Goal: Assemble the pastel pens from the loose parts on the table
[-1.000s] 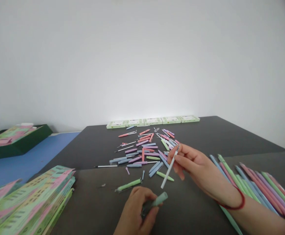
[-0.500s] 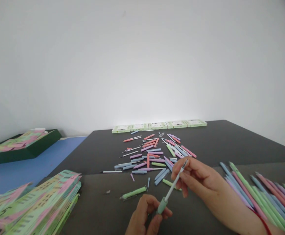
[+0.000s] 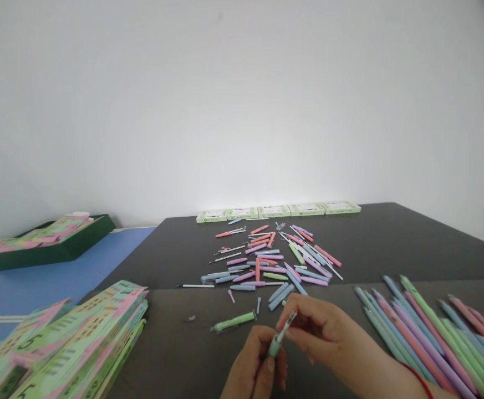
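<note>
My left hand (image 3: 250,367), at the bottom middle, pinches a short pale green pen barrel piece (image 3: 274,347). My right hand (image 3: 332,335) grips a white pen refill (image 3: 286,326) near its dark-marked end. Most of the refill is down inside the green piece, and only a short length sticks out. Both hands are close together above the dark table. Just beyond them lie a green pen part (image 3: 234,321) with a clear piece around it and a small blue plug-like part (image 3: 259,305).
Loose pen barrels (image 3: 282,296) and refills (image 3: 195,286) are scattered mid-table. Finished-looking pastel pens (image 3: 424,327) lie at right. Printed packets (image 3: 87,338) are stacked at left, near a dark green tray (image 3: 75,250). Flat boxes (image 3: 274,211) line the back edge.
The refill has gone deeper into the green barrel piece. My right hand has moved down and left, closer to my left hand. The view has shifted slightly, showing more pens at right.
</note>
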The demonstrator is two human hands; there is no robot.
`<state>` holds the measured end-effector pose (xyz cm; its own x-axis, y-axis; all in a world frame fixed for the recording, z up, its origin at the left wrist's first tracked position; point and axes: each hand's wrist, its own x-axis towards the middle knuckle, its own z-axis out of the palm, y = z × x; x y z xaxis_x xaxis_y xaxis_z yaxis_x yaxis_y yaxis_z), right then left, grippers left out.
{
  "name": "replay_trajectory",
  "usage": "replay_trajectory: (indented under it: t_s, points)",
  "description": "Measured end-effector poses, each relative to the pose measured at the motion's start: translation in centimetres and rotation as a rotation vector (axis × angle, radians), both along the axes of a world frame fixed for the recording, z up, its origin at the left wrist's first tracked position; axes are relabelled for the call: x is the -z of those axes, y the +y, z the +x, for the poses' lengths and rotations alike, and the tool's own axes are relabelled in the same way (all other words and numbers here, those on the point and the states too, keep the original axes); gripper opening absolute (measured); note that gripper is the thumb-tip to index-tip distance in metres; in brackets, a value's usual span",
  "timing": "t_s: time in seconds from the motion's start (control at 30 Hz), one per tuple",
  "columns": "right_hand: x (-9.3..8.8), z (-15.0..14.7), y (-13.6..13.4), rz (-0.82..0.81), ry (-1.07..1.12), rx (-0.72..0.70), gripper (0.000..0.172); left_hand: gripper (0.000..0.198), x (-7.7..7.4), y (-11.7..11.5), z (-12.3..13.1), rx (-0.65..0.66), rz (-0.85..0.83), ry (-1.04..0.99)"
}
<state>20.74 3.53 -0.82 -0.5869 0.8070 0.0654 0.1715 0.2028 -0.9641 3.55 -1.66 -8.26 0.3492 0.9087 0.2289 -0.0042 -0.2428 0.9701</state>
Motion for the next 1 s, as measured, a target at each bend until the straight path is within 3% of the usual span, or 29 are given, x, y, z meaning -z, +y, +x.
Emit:
replay_trajectory:
  t_s: [0.23,0.4,0.53,0.67,0.77,0.9,1.0]
  points:
    - [0.1,-0.1,-0.6,0.062,-0.017,-0.023,0.008,0.039,0.0,-0.3,-0.1,-0.02,0.055,0.034]
    - [0.5,-0.4,-0.9,0.209,-0.089,-0.012,0.014,0.038,-0.6,-0.8,0.2,-0.018,-0.058,-0.014]
    - [0.5,-0.8,-1.4,0.237,-0.09,-0.018,0.013,0.037,-1.5,-1.0,0.6,-0.029,-0.141,-0.117]
    - [0.7,-1.0,-1.3,0.125,0.014,-0.042,0.009,0.033,-2.6,-0.5,0.0,-0.157,-0.216,-0.251]
    - [1.5,-1.1,-0.9,0.084,-0.014,-0.065,0.03,0.031,-3.3,0.4,-0.7,-0.27,-0.26,-0.394]
    - [3.6,-1.9,-1.0,0.489,-0.352,-0.12,0.029,0.03,-3.3,1.0,-1.0,-0.332,-0.231,-0.434]
    - [5.0,-3.0,-1.3,0.795,-0.578,-0.226,0.017,0.03,-3.0,0.9,-0.8,-0.325,-0.221,-0.409]
